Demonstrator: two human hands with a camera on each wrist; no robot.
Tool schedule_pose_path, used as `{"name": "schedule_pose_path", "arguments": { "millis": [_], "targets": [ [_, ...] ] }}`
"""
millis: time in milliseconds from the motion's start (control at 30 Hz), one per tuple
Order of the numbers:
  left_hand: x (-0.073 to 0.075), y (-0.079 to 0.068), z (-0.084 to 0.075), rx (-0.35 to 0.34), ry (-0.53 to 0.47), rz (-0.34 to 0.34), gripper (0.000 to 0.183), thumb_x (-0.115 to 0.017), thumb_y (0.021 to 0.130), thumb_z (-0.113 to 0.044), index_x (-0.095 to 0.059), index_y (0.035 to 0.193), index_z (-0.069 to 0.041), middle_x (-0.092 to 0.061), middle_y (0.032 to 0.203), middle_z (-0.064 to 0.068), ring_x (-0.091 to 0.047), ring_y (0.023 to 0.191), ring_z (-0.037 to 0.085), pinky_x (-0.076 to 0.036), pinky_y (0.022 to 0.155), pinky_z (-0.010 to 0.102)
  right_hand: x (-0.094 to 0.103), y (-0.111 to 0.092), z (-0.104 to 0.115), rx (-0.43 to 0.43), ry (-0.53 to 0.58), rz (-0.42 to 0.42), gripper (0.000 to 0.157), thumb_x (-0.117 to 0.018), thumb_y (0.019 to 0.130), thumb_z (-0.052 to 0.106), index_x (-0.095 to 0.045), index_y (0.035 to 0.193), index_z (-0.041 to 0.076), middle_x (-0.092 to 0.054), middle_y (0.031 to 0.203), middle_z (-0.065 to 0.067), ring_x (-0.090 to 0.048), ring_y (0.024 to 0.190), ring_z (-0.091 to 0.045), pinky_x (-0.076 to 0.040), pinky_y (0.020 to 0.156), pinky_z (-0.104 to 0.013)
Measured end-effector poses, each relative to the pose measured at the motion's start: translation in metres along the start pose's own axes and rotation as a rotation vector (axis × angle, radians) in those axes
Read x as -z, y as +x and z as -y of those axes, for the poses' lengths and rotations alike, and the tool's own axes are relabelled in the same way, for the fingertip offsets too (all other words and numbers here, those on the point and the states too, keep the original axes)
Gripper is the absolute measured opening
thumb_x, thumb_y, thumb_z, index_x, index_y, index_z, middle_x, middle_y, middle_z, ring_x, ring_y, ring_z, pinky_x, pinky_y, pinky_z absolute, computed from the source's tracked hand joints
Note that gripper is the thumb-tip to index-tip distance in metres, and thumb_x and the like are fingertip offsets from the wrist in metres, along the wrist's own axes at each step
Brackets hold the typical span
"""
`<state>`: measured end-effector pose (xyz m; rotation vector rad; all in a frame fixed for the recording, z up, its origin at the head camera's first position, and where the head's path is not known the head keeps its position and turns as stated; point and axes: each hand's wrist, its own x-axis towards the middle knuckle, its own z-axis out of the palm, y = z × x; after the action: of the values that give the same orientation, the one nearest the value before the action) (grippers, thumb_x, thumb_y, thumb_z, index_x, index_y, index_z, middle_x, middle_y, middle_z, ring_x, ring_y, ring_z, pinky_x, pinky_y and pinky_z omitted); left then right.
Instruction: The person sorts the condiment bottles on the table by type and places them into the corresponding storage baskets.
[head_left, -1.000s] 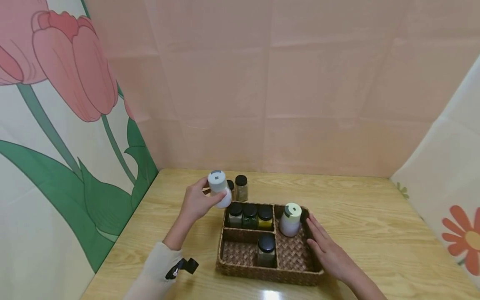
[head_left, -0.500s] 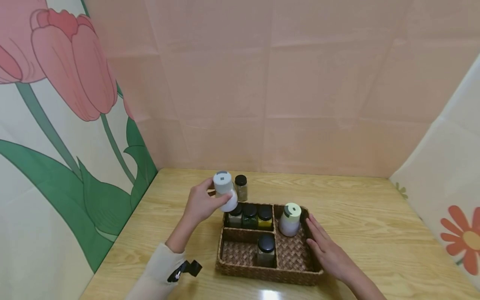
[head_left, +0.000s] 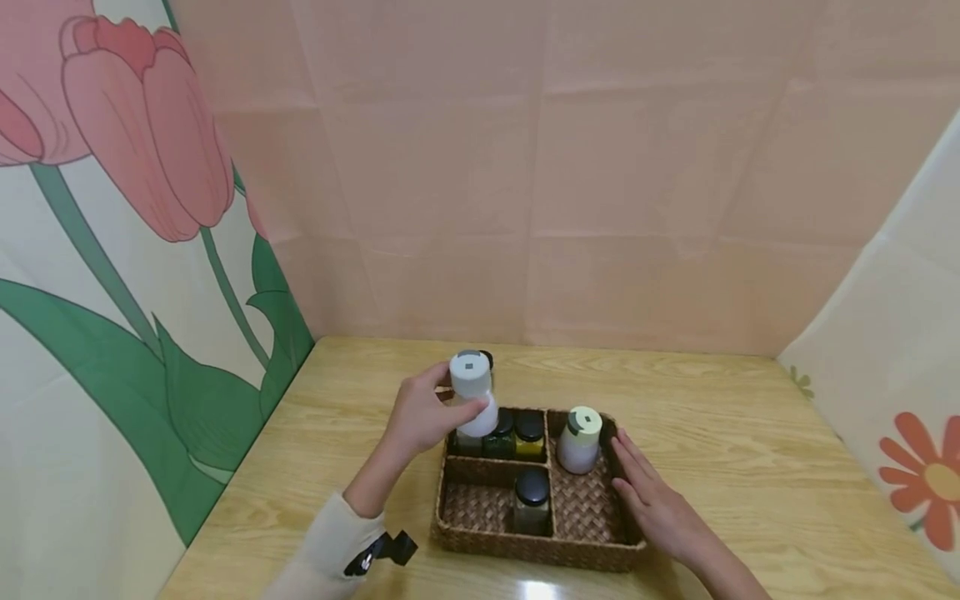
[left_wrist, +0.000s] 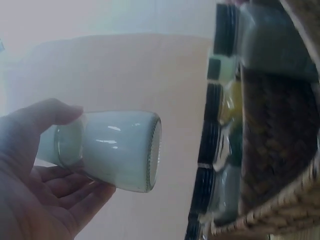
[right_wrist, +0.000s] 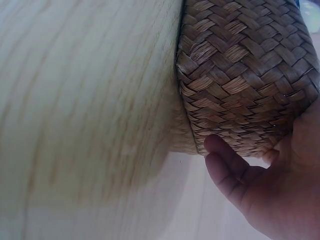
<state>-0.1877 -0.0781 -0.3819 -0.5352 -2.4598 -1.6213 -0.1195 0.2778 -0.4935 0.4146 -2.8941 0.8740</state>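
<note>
My left hand (head_left: 422,417) pinches a white seasoning jar (head_left: 480,418) with a pale lid, above the back-left corner of a woven divided basket (head_left: 536,550). In the left wrist view, the thumb and fingers hold the jar (left_wrist: 122,150) at its lid end. Flat against the basket's right wall, my right hand (head_left: 660,507) has its fingers extended; the right wrist view shows it touching the weave (right_wrist: 245,75). A similar jar with a yellow-green lid (head_left: 580,442) stands in the right compartment. Several black-lidded spice jars (head_left: 529,437) fill the back-left compartment, partly hidden by the held jar.
One larger black-lidded jar (head_left: 532,502) stands in the front-left compartment, against the divider. Behind the basket, another black-lidded jar (head_left: 488,360) is mostly hidden by the held jar. The wooden table (head_left: 750,433) meets a pink cloth backdrop (head_left: 637,208).
My left hand has carried the white seasoning jar rightward and slightly toward me, from left of the basket to over its back-left compartment. The right hand and basket have stayed in place.
</note>
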Motion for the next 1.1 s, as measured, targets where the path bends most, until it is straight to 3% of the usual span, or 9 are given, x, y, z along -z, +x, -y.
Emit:
{"name": "schedule_pose_path", "arguments": {
  "millis": [67,133,233,633,867,1100],
  "targets": [
    [-0.003,-0.003,-0.004,0.003,0.005,0.010,0.048,-0.084,0.083,-0.031,-0.069,0.125,-0.015,-0.071,0.109,0.002,-0.067,0.103,0.023,-0.060,0.088,0.045,0.000,0.000,0.000,0.000,0.013,0.001,0.059,-0.047,0.108,0.025,-0.027,0.161,0.009,-0.015,0.170,-0.005,-0.030,0.147,-0.042,-0.019,0.117,-0.023],
    [-0.007,-0.005,-0.008,0.002,0.012,0.023,0.048,-0.084,0.084,-0.033,-0.068,0.126,-0.014,-0.072,0.110,0.003,-0.069,0.103,0.024,-0.060,0.086,0.045,0.000,0.000,0.000,0.006,0.029,0.000,0.058,-0.047,0.109,0.025,-0.027,0.161,0.008,-0.015,0.170,-0.006,-0.029,0.147,-0.043,-0.008,0.109,-0.006],
    [-0.013,-0.008,-0.013,-0.007,0.018,0.047,0.048,-0.083,0.084,-0.034,-0.067,0.125,-0.014,-0.073,0.111,0.003,-0.071,0.101,0.024,-0.061,0.083,0.043,0.000,0.000,0.000,0.016,0.050,0.000,0.058,-0.046,0.109,0.023,-0.026,0.161,0.006,-0.015,0.170,-0.009,-0.027,0.147,-0.045,-0.001,0.099,0.004],
    [-0.039,-0.012,-0.029,-0.059,0.030,0.114,0.051,-0.085,0.082,-0.033,-0.068,0.126,-0.015,-0.074,0.113,0.001,-0.072,0.095,0.019,-0.060,0.078,0.031,-0.001,0.002,0.001,0.017,0.064,0.010,0.059,-0.044,0.109,0.028,-0.026,0.160,0.005,-0.015,0.169,-0.011,-0.026,0.148,-0.045,-0.001,0.098,0.006],
    [-0.047,-0.012,-0.033,-0.091,0.104,0.114,0.049,-0.087,0.079,-0.035,-0.071,0.119,-0.013,-0.072,0.092,-0.002,-0.060,0.073,0.013,-0.049,0.061,0.025,-0.001,0.002,0.002,0.010,0.058,0.015,0.059,-0.043,0.109,0.029,-0.026,0.161,0.005,-0.015,0.169,-0.011,-0.026,0.148,-0.044,0.000,0.098,0.006],
    [-0.057,-0.013,-0.041,-0.103,0.123,0.144,0.055,-0.086,0.079,-0.039,-0.069,0.126,-0.015,-0.075,0.107,-0.001,-0.069,0.087,0.007,-0.056,0.072,0.023,0.002,0.004,0.001,-0.003,0.054,0.019,0.060,-0.042,0.110,0.032,-0.026,0.161,0.007,-0.015,0.169,-0.011,-0.026,0.148,-0.043,0.000,0.098,0.003]
  ]
}}
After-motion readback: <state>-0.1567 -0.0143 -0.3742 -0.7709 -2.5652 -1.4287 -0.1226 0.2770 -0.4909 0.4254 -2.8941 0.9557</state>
